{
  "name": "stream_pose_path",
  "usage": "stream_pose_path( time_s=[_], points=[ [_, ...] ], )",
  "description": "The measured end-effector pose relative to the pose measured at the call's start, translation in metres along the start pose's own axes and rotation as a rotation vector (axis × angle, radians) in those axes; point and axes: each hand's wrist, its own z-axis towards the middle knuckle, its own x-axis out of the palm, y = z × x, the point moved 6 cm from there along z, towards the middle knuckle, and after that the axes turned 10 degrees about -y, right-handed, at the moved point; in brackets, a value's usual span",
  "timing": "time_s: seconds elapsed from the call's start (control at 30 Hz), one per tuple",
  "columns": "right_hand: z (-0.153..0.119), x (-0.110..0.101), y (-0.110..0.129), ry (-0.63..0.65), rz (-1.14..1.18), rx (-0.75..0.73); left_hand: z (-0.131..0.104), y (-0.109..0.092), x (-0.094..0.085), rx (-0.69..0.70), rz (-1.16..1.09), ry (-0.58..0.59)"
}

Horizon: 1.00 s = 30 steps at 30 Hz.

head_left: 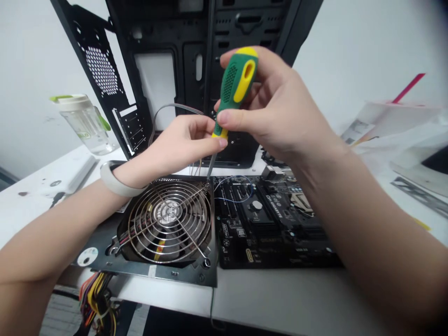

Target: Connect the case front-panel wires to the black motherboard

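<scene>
A green and yellow screwdriver (229,88) stands tilted, its shaft reaching down to the far right corner of the power supply (182,275), by a corner of the round wire fan grille (171,219). Around its handle my right hand (273,98) is closed, thumb on the near side. My left hand (185,140) pinches the lower yellow collar, just above the shaft. Whether the tip sits in a screw is too small to tell. Right of the power supply lies a black motherboard (259,233), with a thin blue wire (241,200) looped over it.
A black computer case (192,51) stands open behind. On the left are a clear bottle (87,126) and a white box (66,175). Coloured cables (94,294) hang over the table's front edge. A cup with a red straw (395,116) and a plastic bag stand at right.
</scene>
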Motion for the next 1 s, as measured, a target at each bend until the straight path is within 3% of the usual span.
stream_pose_path(
  time_s=[0.27, 0.4, 0.67, 0.77, 0.9, 1.0],
  points=[
    [-0.006, 0.01, 0.012, 0.011, -0.222, -0.028, -0.002, -0.007, -0.002, 0.064, 0.026, -0.024],
    [-0.007, 0.011, 0.013, -0.06, -0.283, -0.011, -0.002, -0.009, -0.002, 0.073, 0.088, -0.032],
    [-0.009, 0.01, 0.003, -0.217, -0.368, -0.026, -0.001, -0.012, 0.002, 0.182, 0.151, 0.103],
    [-0.006, 0.01, 0.001, -0.138, -0.306, -0.015, -0.001, -0.012, 0.0, 0.2, 0.183, 0.137],
    [-0.001, 0.012, 0.003, 0.096, -0.031, -0.026, 0.002, -0.007, -0.003, 0.24, 0.184, 0.197],
    [0.0, 0.01, 0.005, 0.168, 0.005, -0.055, 0.002, -0.004, -0.003, 0.273, 0.16, 0.244]
  ],
)
